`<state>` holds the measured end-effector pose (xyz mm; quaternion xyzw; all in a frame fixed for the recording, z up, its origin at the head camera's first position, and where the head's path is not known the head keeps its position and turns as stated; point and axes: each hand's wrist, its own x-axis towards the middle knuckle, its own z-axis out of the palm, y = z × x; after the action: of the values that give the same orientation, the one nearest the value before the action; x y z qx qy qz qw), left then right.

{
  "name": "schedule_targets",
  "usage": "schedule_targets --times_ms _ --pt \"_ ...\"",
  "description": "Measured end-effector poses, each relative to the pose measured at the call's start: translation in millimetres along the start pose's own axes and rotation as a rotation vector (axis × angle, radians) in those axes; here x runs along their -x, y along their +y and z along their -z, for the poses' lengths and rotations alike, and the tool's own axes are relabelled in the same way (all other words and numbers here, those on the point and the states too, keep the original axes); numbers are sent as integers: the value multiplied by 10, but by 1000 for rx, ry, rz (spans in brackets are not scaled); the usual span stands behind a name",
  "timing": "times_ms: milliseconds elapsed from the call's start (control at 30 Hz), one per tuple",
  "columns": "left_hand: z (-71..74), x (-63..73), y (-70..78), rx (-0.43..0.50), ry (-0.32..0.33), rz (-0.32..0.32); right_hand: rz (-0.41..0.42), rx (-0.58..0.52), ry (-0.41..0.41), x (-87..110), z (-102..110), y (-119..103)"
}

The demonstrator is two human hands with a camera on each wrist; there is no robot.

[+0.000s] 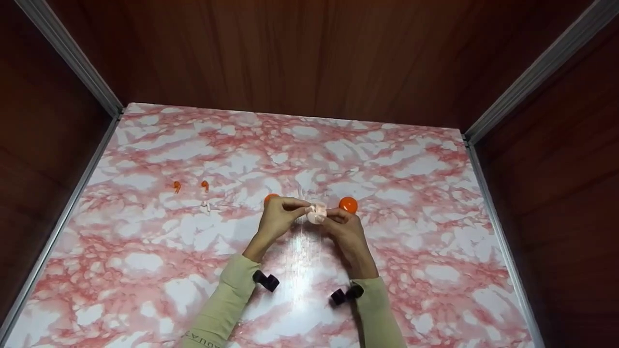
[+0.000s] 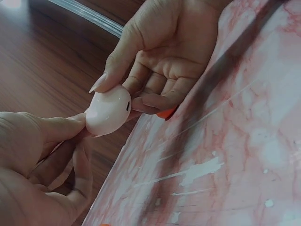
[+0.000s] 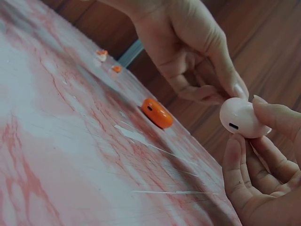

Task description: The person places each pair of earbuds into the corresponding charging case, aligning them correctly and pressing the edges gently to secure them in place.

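A white, rounded earbud case (image 1: 316, 217) is held up between both hands over the table. My left hand (image 1: 276, 220) pinches one side of it with thumb and fingertips. From the other side my right hand (image 1: 347, 237) grips it between thumb and fingers. A small dark slot shows on the glossy case (image 3: 237, 115) in both wrist views. Just past the left hand, an orange case (image 1: 272, 197) is partly covered by that hand. The second orange case (image 1: 348, 205) lies right beyond the right hand's fingers.
On the left of the table (image 1: 145, 261) lie two orange earbuds, one (image 1: 177, 186) left of the other (image 1: 205, 185). White earbud pieces (image 1: 208, 208) lie just below them. Dark wooden panels (image 1: 290, 58) rise at the back and both sides, with metal strips (image 1: 72, 53) along the corners.
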<state>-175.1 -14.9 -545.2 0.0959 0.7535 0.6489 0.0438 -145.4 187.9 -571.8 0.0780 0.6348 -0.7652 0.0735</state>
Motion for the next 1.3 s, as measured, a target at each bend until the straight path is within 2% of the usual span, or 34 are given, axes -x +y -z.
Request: schedule_targets --times_ms 233,433,533,700,833,1033,1167,1300 --pt "7 1 -21 -39 -45 -18 -2 24 0 -10 16 -1" --pt "0 20 -27 -97 -13 -45 -8 27 -25 -4 19 4" --pt "-21 15 -33 -113 -18 -67 -7 20 -10 9 38 -6" --pt "-3 13 -36 -93 -42 -34 -5 1 21 18 41 -27" --pt "101 40 -42 -122 -7 4 -21 -21 7 4 4 -33" --pt "291 20 -27 -166 51 46 -39 -45 29 -4 2 -30" --pt "458 -5 5 -210 129 82 -38 -45 38 -2 8 -35" --pt "644 -29 1 -301 220 73 -26 -43 44 5 15 -33"
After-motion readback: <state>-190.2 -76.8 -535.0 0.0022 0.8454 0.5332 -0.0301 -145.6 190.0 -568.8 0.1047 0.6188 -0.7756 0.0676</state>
